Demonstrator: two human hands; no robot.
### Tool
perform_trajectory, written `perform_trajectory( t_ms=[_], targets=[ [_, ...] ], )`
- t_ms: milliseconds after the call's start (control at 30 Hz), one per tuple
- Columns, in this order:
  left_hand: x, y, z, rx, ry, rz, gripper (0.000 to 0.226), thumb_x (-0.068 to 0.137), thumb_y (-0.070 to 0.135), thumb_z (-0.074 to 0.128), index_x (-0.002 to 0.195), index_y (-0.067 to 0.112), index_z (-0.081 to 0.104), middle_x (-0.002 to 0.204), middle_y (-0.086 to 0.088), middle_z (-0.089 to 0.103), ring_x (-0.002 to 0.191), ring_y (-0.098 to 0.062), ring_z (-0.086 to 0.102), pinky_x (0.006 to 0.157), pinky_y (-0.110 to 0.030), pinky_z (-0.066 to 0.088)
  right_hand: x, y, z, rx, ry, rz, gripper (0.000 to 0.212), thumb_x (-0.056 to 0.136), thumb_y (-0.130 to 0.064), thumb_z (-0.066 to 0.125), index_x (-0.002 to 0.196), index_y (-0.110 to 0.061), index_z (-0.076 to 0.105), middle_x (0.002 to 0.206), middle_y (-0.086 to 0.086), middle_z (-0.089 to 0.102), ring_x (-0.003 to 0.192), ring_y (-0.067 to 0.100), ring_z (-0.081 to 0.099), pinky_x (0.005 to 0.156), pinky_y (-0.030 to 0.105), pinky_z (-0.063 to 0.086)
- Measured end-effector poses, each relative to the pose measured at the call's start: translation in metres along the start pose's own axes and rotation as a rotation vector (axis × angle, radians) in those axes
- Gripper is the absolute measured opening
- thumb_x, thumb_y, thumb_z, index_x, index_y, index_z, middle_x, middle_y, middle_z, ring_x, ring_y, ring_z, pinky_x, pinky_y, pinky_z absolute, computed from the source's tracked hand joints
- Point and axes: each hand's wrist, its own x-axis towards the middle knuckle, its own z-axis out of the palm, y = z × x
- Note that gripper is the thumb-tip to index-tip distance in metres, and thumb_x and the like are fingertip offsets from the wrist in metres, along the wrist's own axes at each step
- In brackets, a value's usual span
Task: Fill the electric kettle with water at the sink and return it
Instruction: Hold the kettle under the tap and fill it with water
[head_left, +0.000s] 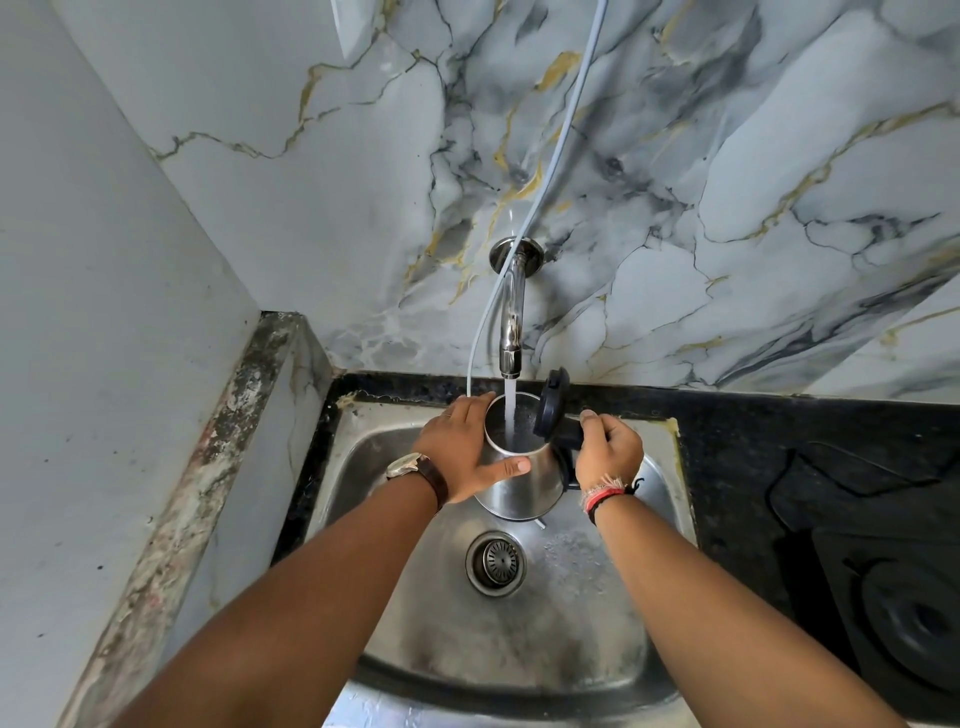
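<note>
Head view: the round stainless-steel electric kettle (519, 483) hangs over the steel sink basin (597, 597), black lid (551, 404) open, under the chrome wall tap (511, 322). Right hand (608, 449) grips its black handle; left hand (467, 452) cups its side. Best keep the mouth centred beneath the water stream (509, 410) and level.

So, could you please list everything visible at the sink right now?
kettle: one, steel, held over the sink under the running water
kettle lid: one, black, flipped open, upright
tap: one, chrome, on the wall, pouring into the kettle
hose: one, pale, hanging down the wall beside the tap
sink: one, steel
drain strainer: one, dark metal, sink floor
counter: one, black, right of sink
stove: one, black, far right
left hand: steadying the kettle body; watch on wrist
right hand: gripping the black handle; threads on wrist
</note>
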Motion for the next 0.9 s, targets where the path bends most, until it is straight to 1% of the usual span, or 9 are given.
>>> perform_trajectory(
  t_ms=[100,233,300,367,467,567,667,800,900],
  targets=[
    [0.0,0.001,0.0,0.002,0.002,0.003,0.119,0.071,0.099,0.038,0.158,0.021,0.015,0.157,-0.008,0.035,0.141,-0.03,0.039,0.113,-0.052,0.039,0.002,0.003,0.0,-0.008,0.004,-0.009,0.052,0.083,-0.043,0.059,0.061,0.004,0.051,0.051,0.004,0.042,0.055,0.022,0.037,0.057,0.034,0.032],
    [0.001,0.0,-0.001,-0.013,0.004,0.002,0.119,0.071,0.099,0.038,0.158,0.02,0.016,0.157,-0.009,0.037,0.142,-0.029,0.038,0.113,-0.053,0.038,0.003,0.003,0.0,-0.01,0.005,-0.021,0.053,0.082,-0.045,0.059,0.059,0.002,0.051,0.051,0.004,0.042,0.054,0.021,0.037,0.055,0.034,0.031],
    [0.002,-0.001,-0.005,0.007,0.008,0.016,0.115,0.074,0.098,0.032,0.158,0.021,0.018,0.156,-0.011,0.039,0.142,-0.032,0.038,0.111,-0.055,0.038,0.002,0.001,0.0,-0.006,0.001,-0.016,0.05,0.082,-0.044,0.059,0.056,-0.003,0.049,0.05,0.002,0.043,0.053,0.02,0.038,0.055,0.034,0.031],
    [0.005,-0.001,-0.013,0.043,0.024,0.031,0.108,0.079,0.095,0.023,0.158,0.022,0.02,0.157,-0.012,0.04,0.145,-0.034,0.035,0.113,-0.057,0.035,0.002,-0.001,0.0,-0.003,-0.004,-0.006,0.046,0.083,-0.042,0.059,0.052,-0.012,0.045,0.044,-0.008,0.04,0.049,0.012,0.035,0.054,0.032,0.029],
    [0.013,0.006,-0.033,0.006,0.118,0.042,0.093,0.088,0.084,0.021,0.157,0.021,0.028,0.155,-0.012,0.044,0.143,-0.034,0.036,0.113,-0.056,0.035,0.001,-0.003,0.0,-0.007,-0.017,-0.007,0.045,0.084,-0.041,0.059,0.051,-0.016,0.042,0.039,-0.011,0.041,0.043,0.009,0.035,0.052,0.03,0.027],
    [0.025,0.02,-0.053,-0.08,0.218,0.075,0.08,0.094,0.072,0.025,0.151,0.017,0.038,0.148,-0.012,0.051,0.136,-0.034,0.042,0.107,-0.053,0.039,0.002,-0.003,0.0,-0.005,-0.012,-0.017,0.046,0.084,-0.041,0.06,0.05,-0.016,0.041,0.038,-0.011,0.04,0.043,0.009,0.034,0.052,0.03,0.026],
    [0.034,0.03,-0.064,-0.089,0.254,0.088,0.069,0.101,0.063,0.029,0.142,0.012,0.046,0.137,-0.013,0.057,0.127,-0.036,0.046,0.101,-0.052,0.042,0.002,-0.001,0.001,-0.011,0.001,-0.02,0.049,0.082,-0.045,0.059,0.052,-0.01,0.043,0.039,-0.008,0.038,0.046,0.011,0.031,0.052,0.031,0.026],
    [0.038,0.031,-0.067,-0.133,0.296,0.09,0.044,0.106,0.049,0.035,0.121,0.014,0.057,0.115,-0.01,0.066,0.113,-0.037,0.051,0.091,-0.053,0.046,0.002,-0.001,0.003,-0.009,-0.008,-0.028,0.046,0.08,-0.05,0.057,0.048,-0.02,0.044,0.039,-0.009,0.037,0.046,0.011,0.029,0.053,0.031,0.023],
    [0.04,0.028,-0.066,-0.307,0.279,0.103,0.031,0.106,0.042,0.046,0.116,0.016,0.06,0.103,-0.006,0.07,0.101,-0.033,0.059,0.087,-0.052,0.049,0.001,0.0,0.004,-0.001,-0.004,-0.022,0.041,0.078,-0.054,0.055,0.048,-0.026,0.05,0.039,-0.011,0.039,0.046,0.01,0.031,0.053,0.03,0.025]
  ],
)
